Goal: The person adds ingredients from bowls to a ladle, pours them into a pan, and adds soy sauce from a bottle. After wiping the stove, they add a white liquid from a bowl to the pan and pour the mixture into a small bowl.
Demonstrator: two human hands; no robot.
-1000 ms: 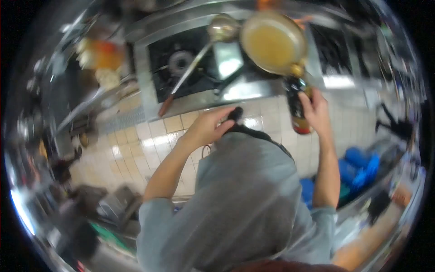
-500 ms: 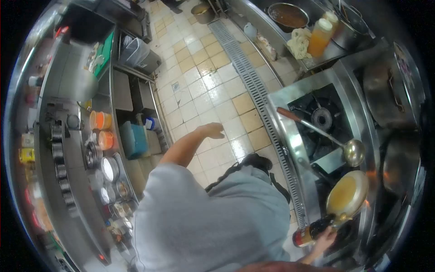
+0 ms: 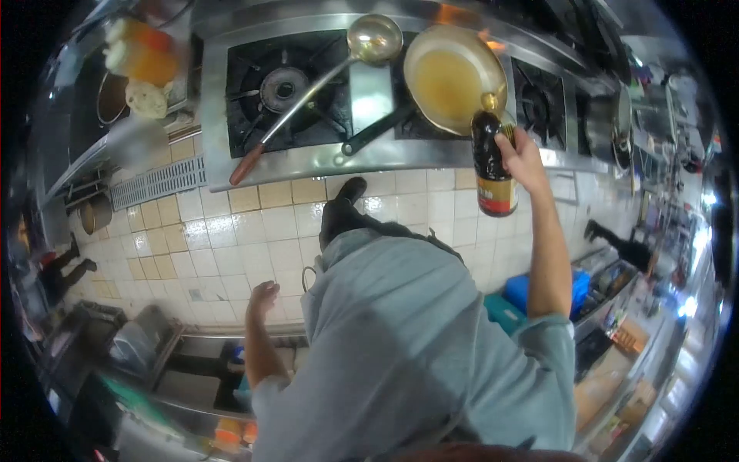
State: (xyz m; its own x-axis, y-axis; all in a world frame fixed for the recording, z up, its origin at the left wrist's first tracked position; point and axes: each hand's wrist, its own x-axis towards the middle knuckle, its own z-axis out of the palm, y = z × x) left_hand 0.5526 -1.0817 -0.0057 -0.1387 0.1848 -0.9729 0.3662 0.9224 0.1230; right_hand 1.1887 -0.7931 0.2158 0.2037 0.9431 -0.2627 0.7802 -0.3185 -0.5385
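My right hand (image 3: pixel 525 160) is wrapped round a dark glass bottle (image 3: pixel 486 150) with a red and tan label. The bottle's gold-coloured neck points toward a frying pan (image 3: pixel 471 48) and overlaps its rim. A shallow layer of yellowish liquid lies in the pan, whose black handle (image 3: pixel 377 129) reaches toward the stove's front edge. Out to my other side, my left hand (image 3: pixel 264 299) hangs over the tiled floor, empty, with its fingers loosely curled and apart.
A ladle (image 3: pixel 375 38) with a wooden handle lies across the left burner (image 3: pixel 285 88). Flames (image 3: pixel 490 40) show behind the pan. Orange-filled bottles (image 3: pixel 142 58) and a cloth (image 3: pixel 146 98) are at the left. A person's legs (image 3: pixel 68 266) appear at far left, and dark legs (image 3: pixel 620 245) at right.
My view has turned toward the stove, which now lies ahead of me. The bottle stays in my right hand at the pan; my left hand is still empty, its fingers more curled.
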